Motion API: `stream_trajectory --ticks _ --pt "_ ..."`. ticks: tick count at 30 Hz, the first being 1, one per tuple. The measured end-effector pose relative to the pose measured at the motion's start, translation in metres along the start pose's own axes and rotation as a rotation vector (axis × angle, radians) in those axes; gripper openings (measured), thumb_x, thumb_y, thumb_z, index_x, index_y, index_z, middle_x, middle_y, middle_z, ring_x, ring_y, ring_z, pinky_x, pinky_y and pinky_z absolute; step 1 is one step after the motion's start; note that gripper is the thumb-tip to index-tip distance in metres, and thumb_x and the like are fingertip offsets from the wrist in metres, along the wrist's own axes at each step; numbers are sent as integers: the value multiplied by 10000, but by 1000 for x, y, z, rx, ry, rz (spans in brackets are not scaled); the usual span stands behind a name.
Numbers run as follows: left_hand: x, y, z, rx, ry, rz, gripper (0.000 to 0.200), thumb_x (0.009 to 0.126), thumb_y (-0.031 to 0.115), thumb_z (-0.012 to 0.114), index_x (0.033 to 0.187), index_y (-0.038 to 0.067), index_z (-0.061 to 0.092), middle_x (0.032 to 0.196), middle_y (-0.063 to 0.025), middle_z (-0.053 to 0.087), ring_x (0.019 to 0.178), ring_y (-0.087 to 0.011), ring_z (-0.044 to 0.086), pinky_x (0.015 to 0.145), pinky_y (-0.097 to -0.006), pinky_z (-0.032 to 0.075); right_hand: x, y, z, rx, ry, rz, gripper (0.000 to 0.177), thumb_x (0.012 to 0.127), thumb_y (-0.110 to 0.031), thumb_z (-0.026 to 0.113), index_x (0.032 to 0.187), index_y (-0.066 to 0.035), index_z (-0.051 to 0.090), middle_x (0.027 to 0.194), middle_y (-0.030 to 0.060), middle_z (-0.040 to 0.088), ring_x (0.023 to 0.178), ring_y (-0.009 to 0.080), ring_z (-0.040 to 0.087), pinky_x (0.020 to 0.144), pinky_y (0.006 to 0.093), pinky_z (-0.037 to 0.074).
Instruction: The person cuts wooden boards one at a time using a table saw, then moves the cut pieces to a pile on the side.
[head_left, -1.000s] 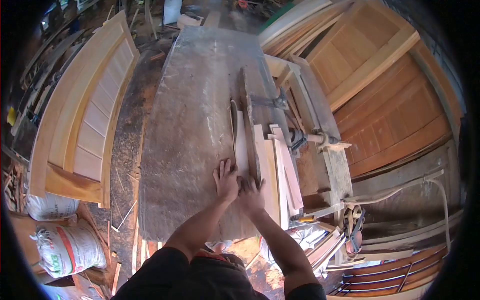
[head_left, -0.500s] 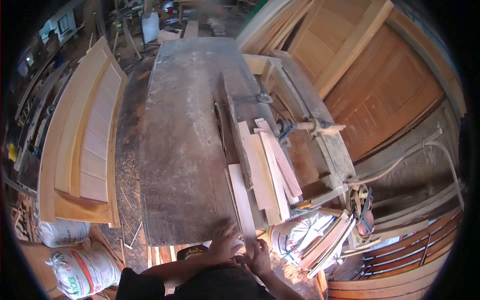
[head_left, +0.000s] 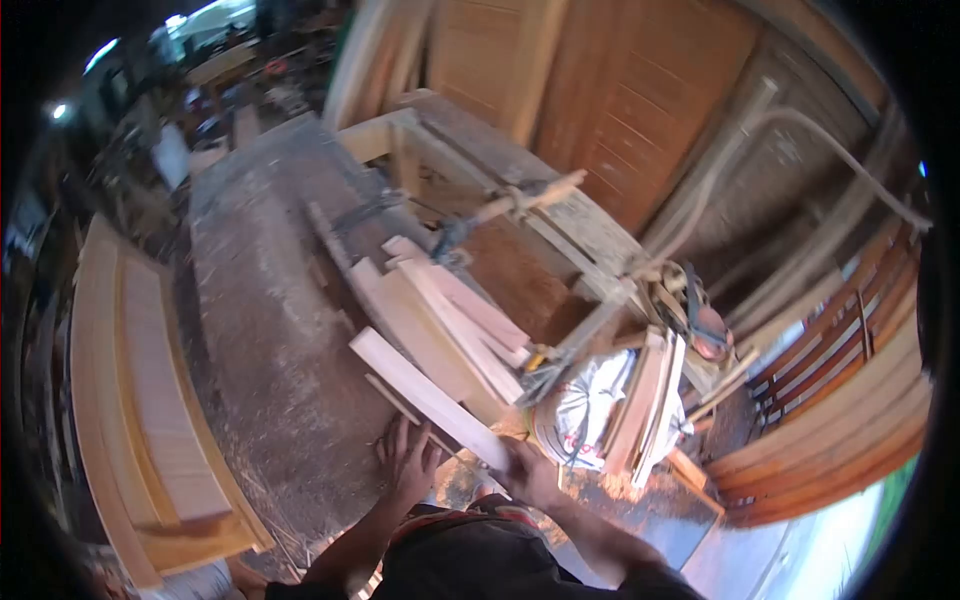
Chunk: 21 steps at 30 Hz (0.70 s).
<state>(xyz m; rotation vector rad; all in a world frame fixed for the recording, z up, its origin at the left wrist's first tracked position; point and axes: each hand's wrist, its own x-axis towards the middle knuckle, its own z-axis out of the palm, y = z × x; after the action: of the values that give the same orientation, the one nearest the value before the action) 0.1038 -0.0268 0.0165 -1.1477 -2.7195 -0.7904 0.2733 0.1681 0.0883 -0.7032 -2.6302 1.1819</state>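
Note:
A pale wooden strip (head_left: 425, 397) points away from me across the near right part of the worktable (head_left: 270, 350). My right hand (head_left: 525, 470) is closed round its near end. My left hand (head_left: 408, 458) lies on the table's near edge with its fingers spread, touching or beside a thin narrow stick (head_left: 400, 400). Whether it holds the stick I cannot tell. To the right of the strip, several light boards (head_left: 430, 320) lie stacked beside the slot in the table.
Wooden panels (head_left: 620, 100) lean at the back right. A panelled door (head_left: 165, 380) stands at the left. A clamp bar (head_left: 530, 200) crosses the table's frame. Wood strips (head_left: 640, 400) rest on a white sack (head_left: 580, 410) at the right.
The view has turned, so the table appears tilted and further left. The strip in my right hand has swung away from the thin stick. My left hand has parted from the strip, its fingers spread.

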Motion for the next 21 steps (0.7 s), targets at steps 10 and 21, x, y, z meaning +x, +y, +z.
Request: stream_trajectory --ticks 10,21 --pt "-70 -101 19 -437 79 -391 227 990 231 647 1101 33 634 1272 -186 602 1112 -318 568 996 -408 464 70 85 -68 17 729 11 510 915 -278 776 1325 -18 623 1224 240 645 1144 427 622 959 480 531" --pt "-203 -326 -197 546 460 -958 603 898 232 763 1454 88 578 1373 -238 590 965 -369 683 832 -469 600 -35 293 -77 -307 533 1127 947 758 -470 837 1455 16 418 1445 237 415 1347 432 464 1106 512 475"
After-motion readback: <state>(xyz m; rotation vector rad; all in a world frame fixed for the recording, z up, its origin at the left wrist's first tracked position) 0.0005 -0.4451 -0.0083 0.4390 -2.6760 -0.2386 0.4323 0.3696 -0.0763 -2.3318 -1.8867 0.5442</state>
